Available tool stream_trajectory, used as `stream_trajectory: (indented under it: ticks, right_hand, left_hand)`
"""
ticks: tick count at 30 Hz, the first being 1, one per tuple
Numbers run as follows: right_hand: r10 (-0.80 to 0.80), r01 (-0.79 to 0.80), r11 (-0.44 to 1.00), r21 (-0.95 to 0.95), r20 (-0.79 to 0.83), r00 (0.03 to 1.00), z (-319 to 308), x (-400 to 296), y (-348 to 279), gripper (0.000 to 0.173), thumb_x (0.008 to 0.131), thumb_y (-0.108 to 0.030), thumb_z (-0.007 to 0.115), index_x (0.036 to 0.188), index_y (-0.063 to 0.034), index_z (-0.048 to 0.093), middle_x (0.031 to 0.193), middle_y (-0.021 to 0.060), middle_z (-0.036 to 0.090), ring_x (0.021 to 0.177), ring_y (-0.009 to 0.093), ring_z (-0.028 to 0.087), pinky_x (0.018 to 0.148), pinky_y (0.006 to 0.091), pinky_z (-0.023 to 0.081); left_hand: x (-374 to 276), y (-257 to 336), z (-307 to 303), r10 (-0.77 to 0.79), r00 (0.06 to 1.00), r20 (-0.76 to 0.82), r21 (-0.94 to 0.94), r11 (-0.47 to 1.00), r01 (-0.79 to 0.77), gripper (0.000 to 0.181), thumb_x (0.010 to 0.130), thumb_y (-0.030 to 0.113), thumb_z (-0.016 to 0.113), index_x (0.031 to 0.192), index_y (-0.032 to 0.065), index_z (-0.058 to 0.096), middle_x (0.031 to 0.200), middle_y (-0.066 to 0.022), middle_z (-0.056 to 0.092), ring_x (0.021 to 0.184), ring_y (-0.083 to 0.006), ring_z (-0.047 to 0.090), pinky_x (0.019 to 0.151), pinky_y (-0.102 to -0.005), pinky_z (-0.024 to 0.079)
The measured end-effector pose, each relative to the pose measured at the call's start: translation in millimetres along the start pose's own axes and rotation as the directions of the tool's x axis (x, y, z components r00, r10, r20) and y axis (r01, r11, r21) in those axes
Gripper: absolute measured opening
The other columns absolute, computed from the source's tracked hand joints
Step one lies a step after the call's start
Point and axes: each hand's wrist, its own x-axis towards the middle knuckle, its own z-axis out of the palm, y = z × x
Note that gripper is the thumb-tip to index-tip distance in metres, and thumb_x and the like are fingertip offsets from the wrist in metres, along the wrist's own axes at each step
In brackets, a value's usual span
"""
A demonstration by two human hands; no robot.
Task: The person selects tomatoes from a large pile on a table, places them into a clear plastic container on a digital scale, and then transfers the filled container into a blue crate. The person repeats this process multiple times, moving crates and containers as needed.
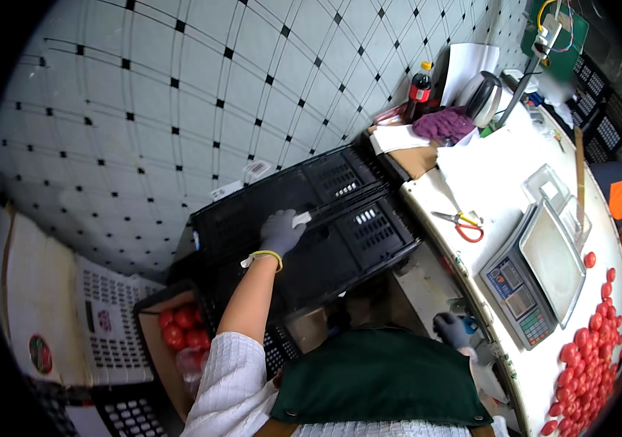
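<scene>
My left hand [281, 232], in a grey glove with a yellow band at the wrist, rests on the black plastic crates [316, 262] against the tiled wall. At its fingertips is a small white piece [301, 219]; whether the hand grips it or only touches it is unclear. My right hand [452, 329], in a dark glove, hangs low beside the edge of the white table [499, 240]. Its fingers look curled, close to a small blue object [470, 325], and the grip cannot be made out. A dark green apron [376, 377] covers my front.
On the table are a digital scale [535, 278], scissors [461, 223] and many loose small red tomatoes [589, 360]. Behind stand a cola bottle [419, 90], a purple cloth [445, 125] and a kettle [483, 98]. A cardboard box [152, 338] of larger tomatoes [182, 328] sits at left, by a white crate [117, 328].
</scene>
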Motion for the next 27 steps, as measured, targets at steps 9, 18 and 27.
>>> stream_trajectory:
  ticks: [9, 18, 27]
  right_hand:
    - [0.063, -0.061, 0.998, 0.03, -0.092, 0.994, 38, -6, -112, 0.029, 0.087, -0.024, 0.06, 0.1, 0.0018, 0.063, 0.086, 0.0116, 0.066, 0.077, 0.02, 0.064, 0.071, 0.0313, 0.049]
    - [-0.642, 0.874, 0.296, -0.385, 0.598, 0.481, 179, 114, -293, 0.037, 0.083, -0.026, 0.062, 0.112, -0.0042, 0.058, 0.097, 0.0178, 0.064, 0.09, 0.035, 0.062, 0.078, 0.0408, 0.048]
    - [-0.324, 0.924, -0.288, -0.252, 0.933, 0.154, 219, 90, -357, 0.024, 0.085, -0.026, 0.053, 0.095, -0.0047, 0.06, 0.085, 0.0107, 0.064, 0.074, 0.028, 0.064, 0.061, 0.042, 0.05]
  left_hand:
    - [69, -32, -99, 0.1, 0.994, 0.052, -0.072, 0.993, -0.096, 0.05, 0.07, 0.043, 0.071, 0.104, 0.0088, 0.056, 0.102, -0.0145, 0.061, 0.094, -0.0346, 0.061, 0.077, -0.0446, 0.048]
    - [110, -89, -139, 0.215, 0.865, -0.454, 0.525, 0.849, 0.064, 0.032, 0.081, 0.037, 0.064, 0.091, 0.0081, 0.054, 0.077, -0.0086, 0.057, 0.063, -0.0261, 0.061, 0.053, -0.0378, 0.049]
    - [5, -86, -122, 0.077, 0.986, 0.149, 0.316, 0.941, -0.121, 0.023, 0.081, 0.028, 0.062, 0.092, 0.0081, 0.057, 0.089, -0.0113, 0.059, 0.085, -0.0286, 0.062, 0.071, -0.0408, 0.051]
